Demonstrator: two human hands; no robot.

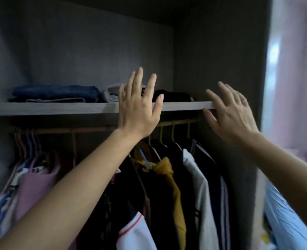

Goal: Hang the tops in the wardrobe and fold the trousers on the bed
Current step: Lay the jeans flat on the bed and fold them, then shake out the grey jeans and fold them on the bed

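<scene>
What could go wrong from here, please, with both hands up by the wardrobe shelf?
1. The left hand and right hand are open and empty, close to the shelf edge. A sweep might drag down the folded black garment lying near it.
2. The rail looks crowded on its right. Squeezing another top in could knock the mustard top, which hangs bunched.

The left grip (138,112), fingers spread straight, is raised before the front edge of the wardrobe shelf (50,108); the right grip (232,114), blurred and open-fingered, is up beside it. Folded jeans (55,92) lie on the shelf, and tops (169,170) hang crowded on the rail (77,130) beneath.
</scene>
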